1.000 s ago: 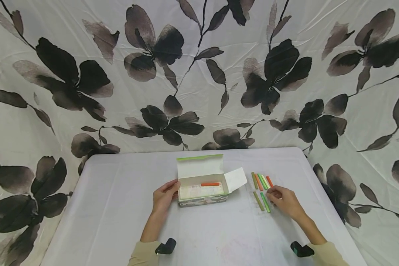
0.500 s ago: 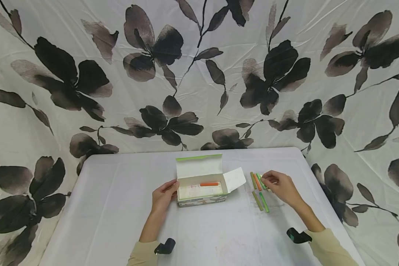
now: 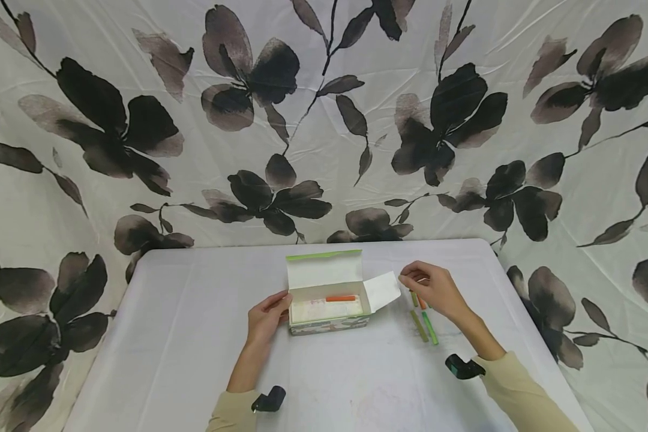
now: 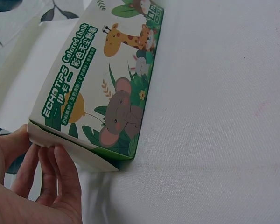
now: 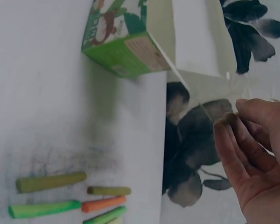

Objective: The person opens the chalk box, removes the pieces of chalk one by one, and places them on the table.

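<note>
Just left of centre in the head view, the left hand [image 3: 264, 321] pinches the left end of the colored-chalk box [image 3: 329, 327], apparently steadying it. The box sits in the middle of the frame, its lid [image 3: 326, 271] raised at the back and an orange chalk stick [image 3: 340, 298] lying inside. Right of centre, the right hand [image 3: 431, 289] is held above the upper chalk, fingers bent and drawn in near the thumb; I cannot tell whether a stick is among them. The step looks like loading the box by hand; the next move would call for passing leftward over the side flap [image 3: 383, 291] and lowering inside. Below that hand lie an olive stick [image 3: 419, 326] and a green stick [image 3: 430, 329], with more sticks partly hidden above.

As for room, the worktop [image 3: 356, 384] is open from its left edge to the left hand, and across the lower middle. The box's raised lid bounds the back; the flap, slanting out at right, seems the likeliest snag, its edge near the right fingertips. Bare worktop also lies between the chalk and the right edge.
</note>
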Available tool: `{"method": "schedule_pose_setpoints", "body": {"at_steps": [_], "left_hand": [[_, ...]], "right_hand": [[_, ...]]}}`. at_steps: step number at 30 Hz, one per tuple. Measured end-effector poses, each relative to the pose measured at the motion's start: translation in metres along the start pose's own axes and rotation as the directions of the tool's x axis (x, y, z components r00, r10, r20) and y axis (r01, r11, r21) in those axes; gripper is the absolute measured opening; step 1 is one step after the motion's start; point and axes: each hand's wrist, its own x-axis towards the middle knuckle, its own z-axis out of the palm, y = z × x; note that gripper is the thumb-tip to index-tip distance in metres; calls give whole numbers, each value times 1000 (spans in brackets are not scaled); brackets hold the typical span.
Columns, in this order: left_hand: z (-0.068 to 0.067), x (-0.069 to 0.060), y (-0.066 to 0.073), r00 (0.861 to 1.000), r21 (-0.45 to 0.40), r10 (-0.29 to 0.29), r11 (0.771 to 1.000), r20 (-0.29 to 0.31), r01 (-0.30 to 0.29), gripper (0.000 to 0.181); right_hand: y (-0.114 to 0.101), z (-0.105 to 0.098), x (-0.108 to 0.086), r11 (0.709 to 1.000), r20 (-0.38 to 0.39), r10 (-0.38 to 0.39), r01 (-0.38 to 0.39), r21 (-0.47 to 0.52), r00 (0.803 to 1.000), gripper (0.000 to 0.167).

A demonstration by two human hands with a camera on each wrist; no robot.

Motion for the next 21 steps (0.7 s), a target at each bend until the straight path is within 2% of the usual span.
{"method": "schedule_pose_setpoints", "body": {"at_steps": [12, 21], "left_hand": [[0, 1, 0, 1000, -1, 2, 1000, 2, -2, 40], [0, 0, 0, 1000, -9, 0, 1000, -8, 0, 38]], "right_hand": [[-18, 41, 24, 995, 77, -75, 70, 66, 994, 16], [-25, 65, 31, 987, 193, -125, 101, 128, 973, 20]]}}
